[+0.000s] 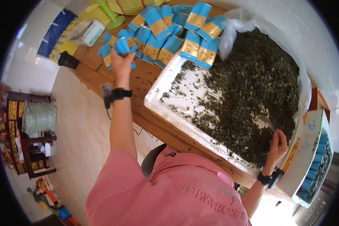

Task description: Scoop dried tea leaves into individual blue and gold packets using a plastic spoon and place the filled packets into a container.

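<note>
My left hand [122,63] has its thumb and fingers around a small blue-and-gold packet [121,45], at the near left end of a group of like packets [155,46]. Between the fingers of my right hand [279,143] is the handle of a spoon [267,122]. Its bowl is down among dark dried leaves [251,73], beside a thin patch where pale bottom shows through. The leaves are heaped in a shallow white foam tray [158,93], deepest at the far right and sparse at the left.
The wooden table [147,113] bears leaf crumbs. Clear plastic sheeting [233,31] lines the tray's far side. At right stands a foam box [308,141] with blue packets and leaves. A black cup [68,60], a tissue box [91,33] and a green stand [115,22] are at left.
</note>
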Motion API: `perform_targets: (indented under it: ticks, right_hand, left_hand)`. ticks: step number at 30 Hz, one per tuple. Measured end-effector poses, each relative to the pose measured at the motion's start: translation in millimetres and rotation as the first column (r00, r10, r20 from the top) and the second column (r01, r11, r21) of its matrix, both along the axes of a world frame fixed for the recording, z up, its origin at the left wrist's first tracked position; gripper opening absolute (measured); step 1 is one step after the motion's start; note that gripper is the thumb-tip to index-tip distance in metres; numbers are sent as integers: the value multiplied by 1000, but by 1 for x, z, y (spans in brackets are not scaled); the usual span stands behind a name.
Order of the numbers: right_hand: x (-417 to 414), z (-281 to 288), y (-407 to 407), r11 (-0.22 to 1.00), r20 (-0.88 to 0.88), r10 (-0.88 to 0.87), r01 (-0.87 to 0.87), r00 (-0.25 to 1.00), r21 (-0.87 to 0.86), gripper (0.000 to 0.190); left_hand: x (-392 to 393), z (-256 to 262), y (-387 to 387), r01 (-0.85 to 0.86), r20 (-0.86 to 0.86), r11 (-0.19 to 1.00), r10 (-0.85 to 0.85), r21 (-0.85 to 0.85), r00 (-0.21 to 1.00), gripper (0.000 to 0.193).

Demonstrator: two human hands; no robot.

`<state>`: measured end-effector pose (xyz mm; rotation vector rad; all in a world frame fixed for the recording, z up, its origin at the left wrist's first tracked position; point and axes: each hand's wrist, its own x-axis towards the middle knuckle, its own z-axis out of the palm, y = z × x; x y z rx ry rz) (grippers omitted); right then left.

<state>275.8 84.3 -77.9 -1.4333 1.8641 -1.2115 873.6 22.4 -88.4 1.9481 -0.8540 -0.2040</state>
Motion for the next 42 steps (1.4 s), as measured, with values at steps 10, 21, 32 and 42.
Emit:
perform_targets:
  ticks: [10,21,32,42]
  right_hand:
    - [13,28,-2,998,213,47,-38,976,-47,16]
    - [0,38,58,995,-267,72,-50,961,86,13]
    - [56,34,14,966,368,75,-159,927,203,16]
    - [92,46,15,935,-165,271,-300,948,-187,12]
  left_hand:
    - [-155,75,32,791,-64,602,-790,110,610,66]
    - [-227,63,27,785,332,169,-942,597,-50,60]
    - [-256,48,19,883,322,118,-946,455,-39,64]
    - [-272,49,20,953,234,125,-970,277,59,70]
